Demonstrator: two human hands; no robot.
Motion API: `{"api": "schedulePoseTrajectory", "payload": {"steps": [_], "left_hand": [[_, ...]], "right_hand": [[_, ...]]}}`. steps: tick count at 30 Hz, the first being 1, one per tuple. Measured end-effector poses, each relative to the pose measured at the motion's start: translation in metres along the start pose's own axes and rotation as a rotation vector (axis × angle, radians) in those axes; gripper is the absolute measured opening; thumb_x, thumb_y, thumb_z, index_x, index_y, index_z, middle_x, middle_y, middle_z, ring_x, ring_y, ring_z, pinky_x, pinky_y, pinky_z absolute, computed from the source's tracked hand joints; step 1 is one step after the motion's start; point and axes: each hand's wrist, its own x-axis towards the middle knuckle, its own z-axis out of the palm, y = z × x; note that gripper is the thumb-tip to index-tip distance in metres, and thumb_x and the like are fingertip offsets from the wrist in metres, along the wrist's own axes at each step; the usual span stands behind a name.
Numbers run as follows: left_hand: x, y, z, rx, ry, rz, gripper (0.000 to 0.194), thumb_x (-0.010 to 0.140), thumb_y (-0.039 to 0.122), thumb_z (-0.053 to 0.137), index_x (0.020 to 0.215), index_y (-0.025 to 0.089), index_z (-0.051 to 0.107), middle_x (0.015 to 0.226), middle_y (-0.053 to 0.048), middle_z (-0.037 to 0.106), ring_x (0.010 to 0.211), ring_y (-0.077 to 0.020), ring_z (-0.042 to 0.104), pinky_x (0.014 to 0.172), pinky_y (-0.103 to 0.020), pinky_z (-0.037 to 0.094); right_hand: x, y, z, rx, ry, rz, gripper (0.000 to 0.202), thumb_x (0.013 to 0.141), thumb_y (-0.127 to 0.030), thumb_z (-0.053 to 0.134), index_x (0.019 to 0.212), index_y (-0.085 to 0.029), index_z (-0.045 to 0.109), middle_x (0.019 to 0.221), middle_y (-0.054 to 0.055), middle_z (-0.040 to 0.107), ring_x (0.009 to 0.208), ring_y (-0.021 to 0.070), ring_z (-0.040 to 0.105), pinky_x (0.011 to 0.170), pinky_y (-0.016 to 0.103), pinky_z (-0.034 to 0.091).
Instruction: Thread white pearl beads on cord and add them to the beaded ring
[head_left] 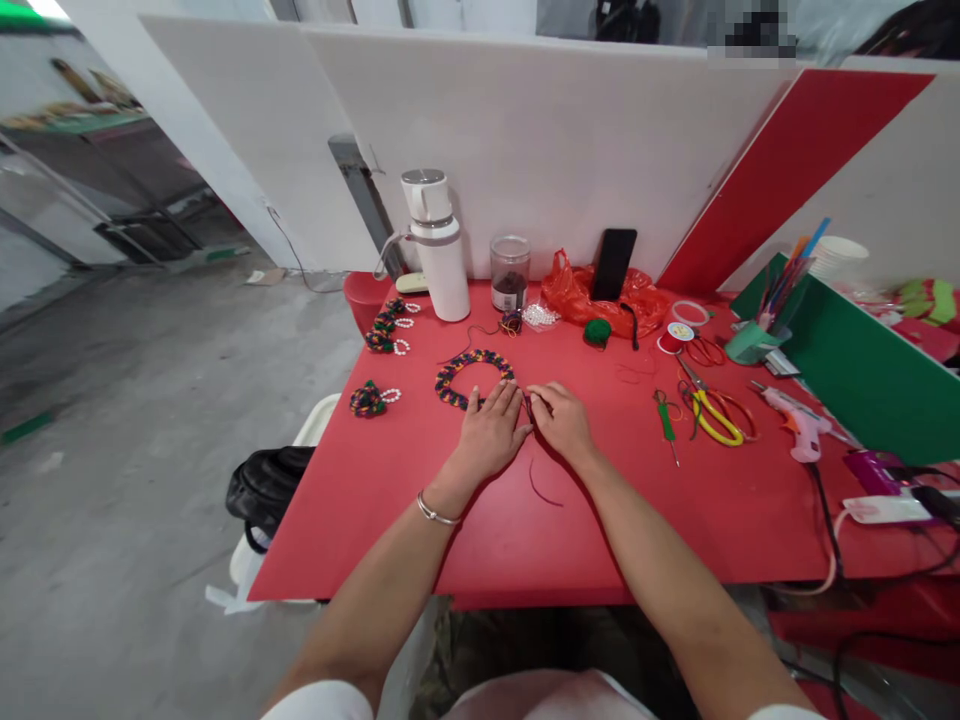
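Observation:
A multicoloured crocheted ring (pixel 444 380) lies flat on the red table. My left hand (pixel 487 432) rests flat over its lower right edge, fingers stretched out. Just right of it, my right hand (pixel 564 422) is closed, thumb and index finger pinching dark yarn (pixel 528 404) near the left fingertips. A loose dark strand (pixel 541 490) curves on the table below the hands. To the left sits a small crocheted piece with a white bead loop (pixel 369 400). Similar beaded pieces (pixel 384 328) are lined up behind it. My palms partly hide the ring and the yarn.
Toward the back stand a white flask (pixel 444 270), a clear jar (pixel 510 275) and a phone (pixel 613 264) on a red bag (pixel 564 290). At right lie a green-handled hook (pixel 666 420), yellow-handled pliers (pixel 716 420), a glue gun (pixel 804 425) and a power strip (pixel 885 510).

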Motion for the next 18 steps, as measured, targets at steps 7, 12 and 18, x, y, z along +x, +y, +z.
{"api": "schedulePoseTrajectory", "payload": {"steps": [7,12,18], "left_hand": [[-0.001,-0.002,0.003,0.007,-0.010,-0.011,0.059,0.104,0.046,0.040,0.155,0.018,0.048,0.164,-0.016,0.041,0.154,-0.0323,0.036,0.126,-0.064,0.020],[0.000,0.003,-0.005,-0.042,0.024,0.006,0.052,0.103,0.033,0.038,0.152,0.019,0.051,0.163,-0.016,0.043,0.152,-0.0308,0.039,0.126,-0.064,0.020],[0.002,0.005,-0.013,-0.184,0.050,0.022,0.047,0.101,0.021,0.036,0.143,0.020,0.058,0.156,-0.013,0.054,0.148,-0.0242,0.046,0.128,-0.060,0.020]], "right_hand": [[0.000,0.003,0.002,-0.008,-0.026,-0.016,0.031,0.101,-0.025,0.048,0.116,-0.023,0.076,0.112,0.007,0.076,0.105,0.0200,0.070,0.095,0.032,0.053],[0.000,0.005,0.003,-0.004,-0.038,-0.013,0.031,0.102,-0.026,0.048,0.118,-0.026,0.075,0.114,0.006,0.076,0.107,0.0193,0.069,0.097,0.032,0.053],[0.000,0.006,0.002,0.000,-0.061,-0.021,0.033,0.102,-0.026,0.047,0.121,-0.023,0.074,0.113,0.007,0.076,0.105,0.0200,0.070,0.096,0.033,0.053]]}}
